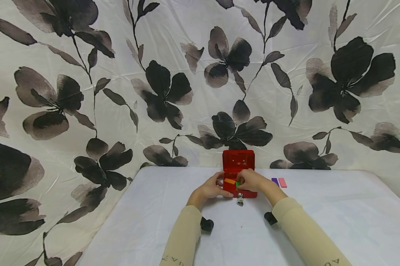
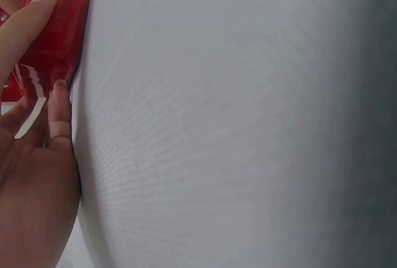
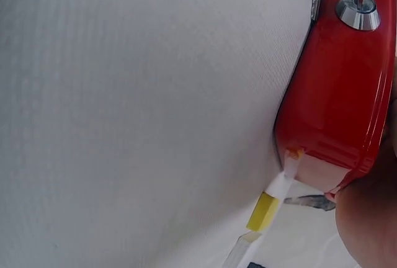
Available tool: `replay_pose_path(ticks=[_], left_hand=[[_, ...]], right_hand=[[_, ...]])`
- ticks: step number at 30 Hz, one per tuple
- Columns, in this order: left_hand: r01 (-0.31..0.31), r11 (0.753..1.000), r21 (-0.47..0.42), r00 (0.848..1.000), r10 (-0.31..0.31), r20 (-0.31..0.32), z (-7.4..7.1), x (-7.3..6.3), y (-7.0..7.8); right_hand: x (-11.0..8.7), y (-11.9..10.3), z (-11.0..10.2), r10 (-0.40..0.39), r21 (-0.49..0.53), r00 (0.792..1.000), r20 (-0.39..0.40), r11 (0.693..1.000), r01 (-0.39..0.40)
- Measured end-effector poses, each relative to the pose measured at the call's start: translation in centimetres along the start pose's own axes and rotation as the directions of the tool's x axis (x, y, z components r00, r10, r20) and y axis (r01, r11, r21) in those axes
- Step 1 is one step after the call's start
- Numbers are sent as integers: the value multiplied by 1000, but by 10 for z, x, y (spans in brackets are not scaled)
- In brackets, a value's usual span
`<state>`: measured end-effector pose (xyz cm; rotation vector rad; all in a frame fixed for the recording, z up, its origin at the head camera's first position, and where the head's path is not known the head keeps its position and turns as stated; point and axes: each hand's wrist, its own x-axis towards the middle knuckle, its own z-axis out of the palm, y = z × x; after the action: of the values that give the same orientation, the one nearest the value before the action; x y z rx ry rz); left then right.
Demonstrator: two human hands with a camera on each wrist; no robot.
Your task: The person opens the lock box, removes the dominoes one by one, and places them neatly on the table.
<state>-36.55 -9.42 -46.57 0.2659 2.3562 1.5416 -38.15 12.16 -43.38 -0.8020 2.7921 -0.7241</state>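
A small red metal box [image 1: 249, 194] stands at the back of the table with its lid [image 1: 238, 161] raised. My left hand [image 1: 211, 187] holds its left end, thumb along the front and fingers round the side. In the left wrist view the thumb [image 2: 28, 29] lies against the red wall. Over the box's right half, my right hand [image 1: 252, 179] reaches in and pinches a green block [image 1: 238, 185], mostly hidden by the fingers. An orange block [image 1: 230, 181] lies inside, left of the green one. A key sits in the front lock [image 3: 358, 10], with more keys [image 1: 240, 201] hanging below.
A purple block [image 1: 274, 181] and a pink block [image 1: 282, 182] lie on the white tablecloth [image 1: 319, 207] right of the box. A yellow piece [image 3: 263, 212] shows beside the box in the right wrist view. Behind the table hangs a flowered cloth [image 1: 193, 147].
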Motion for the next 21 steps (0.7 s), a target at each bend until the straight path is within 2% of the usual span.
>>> replay_pose_path(ticks=[8,13,21], left_hand=[[-9,1000,23,1000,9,2,0,-2,2],[-2,1000,26,1000,2,7,0,-2,2],[-2,1000,25,1000,2,6,-1,-4,4]], right_hand=[[-2,-2,-1,9,-18,1000,12,1000,-9],[-4,0,-4,6,-2,1000,-11,1000,-7],[-8,-1,-12,-36,15,998,-44,999,37]])
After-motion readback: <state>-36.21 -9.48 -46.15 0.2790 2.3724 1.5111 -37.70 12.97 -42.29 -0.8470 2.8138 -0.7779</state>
